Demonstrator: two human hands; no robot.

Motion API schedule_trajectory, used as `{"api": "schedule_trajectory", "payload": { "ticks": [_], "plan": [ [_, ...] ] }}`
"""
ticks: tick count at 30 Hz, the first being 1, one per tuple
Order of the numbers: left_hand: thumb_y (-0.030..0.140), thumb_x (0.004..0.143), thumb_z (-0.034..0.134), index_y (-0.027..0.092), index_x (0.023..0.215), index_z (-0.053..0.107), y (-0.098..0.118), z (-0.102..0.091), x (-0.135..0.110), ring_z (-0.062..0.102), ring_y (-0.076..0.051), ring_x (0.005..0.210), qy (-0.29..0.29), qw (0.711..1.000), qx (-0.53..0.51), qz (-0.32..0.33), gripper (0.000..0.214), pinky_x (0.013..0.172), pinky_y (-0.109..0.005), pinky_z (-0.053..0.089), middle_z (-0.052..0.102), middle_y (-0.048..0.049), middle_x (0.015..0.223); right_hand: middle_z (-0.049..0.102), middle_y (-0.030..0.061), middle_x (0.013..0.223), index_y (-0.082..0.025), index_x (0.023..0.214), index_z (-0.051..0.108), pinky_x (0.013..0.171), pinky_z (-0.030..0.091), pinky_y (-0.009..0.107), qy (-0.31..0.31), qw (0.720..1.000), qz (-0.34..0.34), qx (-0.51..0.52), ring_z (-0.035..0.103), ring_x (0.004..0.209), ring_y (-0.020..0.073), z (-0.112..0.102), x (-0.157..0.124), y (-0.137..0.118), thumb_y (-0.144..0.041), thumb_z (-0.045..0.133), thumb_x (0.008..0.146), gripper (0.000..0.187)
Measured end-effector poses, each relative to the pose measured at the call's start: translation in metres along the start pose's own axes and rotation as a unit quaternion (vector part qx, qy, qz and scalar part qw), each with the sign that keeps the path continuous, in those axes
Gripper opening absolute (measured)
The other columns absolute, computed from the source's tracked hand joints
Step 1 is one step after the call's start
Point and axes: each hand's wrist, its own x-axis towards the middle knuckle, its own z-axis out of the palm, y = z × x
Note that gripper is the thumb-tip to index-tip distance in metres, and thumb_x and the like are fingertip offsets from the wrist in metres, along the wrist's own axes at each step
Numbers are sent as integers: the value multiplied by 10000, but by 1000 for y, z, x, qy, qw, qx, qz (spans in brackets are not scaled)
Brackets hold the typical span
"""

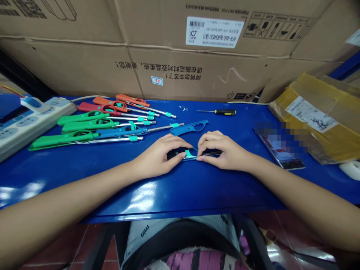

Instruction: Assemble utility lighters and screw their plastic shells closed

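My left hand (159, 155) and my right hand (222, 152) meet at the middle of the blue table (182, 187). Together they pinch a small dark lighter part (185, 153) with a teal piece and thin wires lying flat on the table. Both hands' fingers are curled closed around it. Just behind my hands lies a blue lighter shell half (189, 127). To the left lies a row of long lighters with green (81, 123), blue (120, 131), red (98, 108) and orange (132, 100) handles and metal stems.
A small screwdriver (221, 112) with a black and yellow handle lies at the back. A white power strip (28, 122) sits far left. A phone (281, 144) and a taped yellow parcel (317, 116) are on the right. Large cardboard boxes (180, 48) wall the back.
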Motion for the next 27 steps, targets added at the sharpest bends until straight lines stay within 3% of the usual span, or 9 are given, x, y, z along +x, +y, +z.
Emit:
{"api": "schedule_trajectory", "payload": {
  "ticks": [11, 19, 27],
  "plan": [
    [183, 960, 583, 179, 1129, 676, 3, 0, -1, 632, -191, 1089, 11, 1000, 4, 4, 192, 1000, -346, 482, 714, -55, 1141, 712, 16, 970, -214, 889, 694, 952, 341, 363, -17, 1000, 2, -2, 649, 970, 170, -1, -1, -1, -216, 695, 926, 37],
    [302, 913, 703, 203, 982, 697, 4, -2, -7, 643, -219, 993, 29, 992, 118, 47, 121, 899, -374, 495, 715, -50, 1061, 711, 3, 958, -214, 881, 685, 943, 341, 349, -15, 1000, 11, 3, 650, 957, 159, 0, -1, -1, -216, 691, 928, 47],
    [251, 950, 667, 191, 965, 760, 2, -1, -7, 698, -198, 957, 42, 993, 91, 68, 111, 867, -338, 560, 755, -65, 1038, 717, 9, 963, -218, 884, 685, 936, 348, 349, -19, 1000, 18, 6, 652, 955, 164, 0, -1, 0, -227, 695, 926, 44]
  ]
}}
